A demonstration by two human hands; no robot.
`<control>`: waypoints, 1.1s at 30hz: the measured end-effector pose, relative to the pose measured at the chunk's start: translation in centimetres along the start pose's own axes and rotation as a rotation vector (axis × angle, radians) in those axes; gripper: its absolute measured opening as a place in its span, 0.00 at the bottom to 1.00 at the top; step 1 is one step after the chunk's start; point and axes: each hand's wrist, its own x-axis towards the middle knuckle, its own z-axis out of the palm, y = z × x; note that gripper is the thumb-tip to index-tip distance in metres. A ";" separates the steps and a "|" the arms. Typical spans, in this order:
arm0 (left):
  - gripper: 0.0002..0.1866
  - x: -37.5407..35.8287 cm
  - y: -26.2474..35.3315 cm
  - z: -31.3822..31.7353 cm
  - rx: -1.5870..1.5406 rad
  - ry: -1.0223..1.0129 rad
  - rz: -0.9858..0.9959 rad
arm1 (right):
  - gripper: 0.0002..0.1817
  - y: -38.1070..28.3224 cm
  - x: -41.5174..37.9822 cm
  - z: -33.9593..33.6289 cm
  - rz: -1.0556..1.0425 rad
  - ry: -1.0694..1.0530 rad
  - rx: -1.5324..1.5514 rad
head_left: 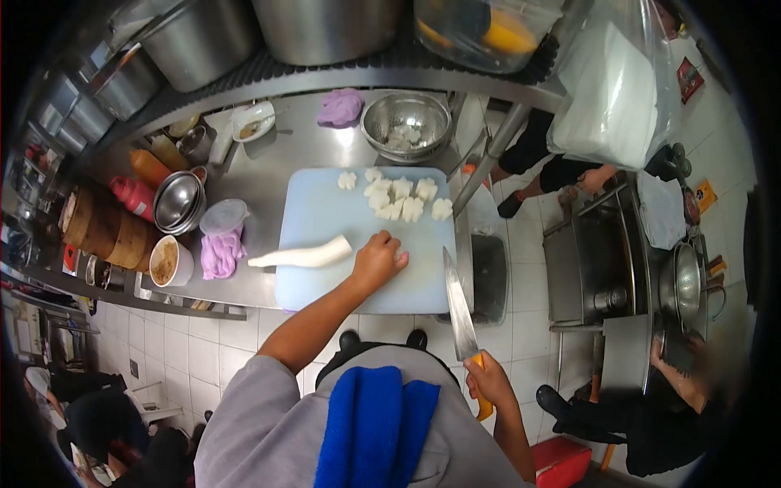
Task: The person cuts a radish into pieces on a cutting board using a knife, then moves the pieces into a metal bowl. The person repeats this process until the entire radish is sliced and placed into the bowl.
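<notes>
My right hand (488, 381) is closed round the yellow handle of a long knife (461, 313), whose blade points up beside the board's right edge. Over the pale blue cutting board (317, 203), my left hand (380, 262) has its fingers curled; whether anything is in them is hidden. Just left of that hand lies a long peeled white vegetable (305, 256), its thin end past the board's left edge. Several white flower-shaped pieces (401, 189) lie at the board's upper right. Behind the board, a steel colander (406, 126) holds more white pieces.
Purple cloths (221, 254) lie on the steel counter, near steel bowls (178, 201) and a tub of brown paste (171, 261). A shelf with large pots (325, 28) hangs above. Other people stand at the right and lower left. A dark bin (488, 281) is below right.
</notes>
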 end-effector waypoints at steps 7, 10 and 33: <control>0.24 11.2 -2.8 -1.8 -0.793 0.119 -0.573 | 0.16 -0.1 0.8 0.7 -0.049 -0.025 -0.001; 0.30 19.8 -1.4 -5.1 -0.976 0.237 -0.716 | 0.15 -0.6 0.7 1.2 -0.077 -0.062 -0.067; 0.19 11.0 -4.0 -4.5 0.092 -0.242 -0.198 | 0.18 -1.3 1.2 2.0 -0.094 -0.070 -0.313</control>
